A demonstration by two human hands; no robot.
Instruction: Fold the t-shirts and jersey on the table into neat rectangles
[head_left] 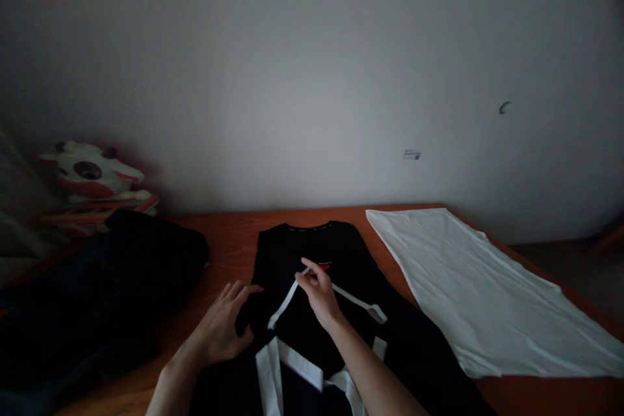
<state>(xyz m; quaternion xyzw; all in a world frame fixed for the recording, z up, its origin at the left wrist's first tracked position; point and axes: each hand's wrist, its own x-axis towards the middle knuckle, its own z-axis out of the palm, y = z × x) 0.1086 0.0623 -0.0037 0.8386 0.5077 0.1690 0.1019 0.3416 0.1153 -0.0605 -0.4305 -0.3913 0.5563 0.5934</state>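
A black shirt (336, 244) lies on the wooden surface in front of me, its neckline toward the wall. My right hand (316, 289) pinches the upper middle of a white clothes hanger (353, 299) held over the shirt's chest; the fingers hide its hook. My left hand (227, 325) rests at the left side of the shirt, thumb and fingers spread around its dark edge. Toward me, white bands (297, 364) show against black cloth, partly covered by my right forearm. A small red mark on the chest sits just behind my right hand.
On the right a white cloth (463, 286) lies spread out. A dark garment (146, 273) is heaped at left. Behind it, a plush cow (97, 172) sits on stacked books (102, 211). The wall (312, 91) bounds the wooden surface (224, 234) at the back.
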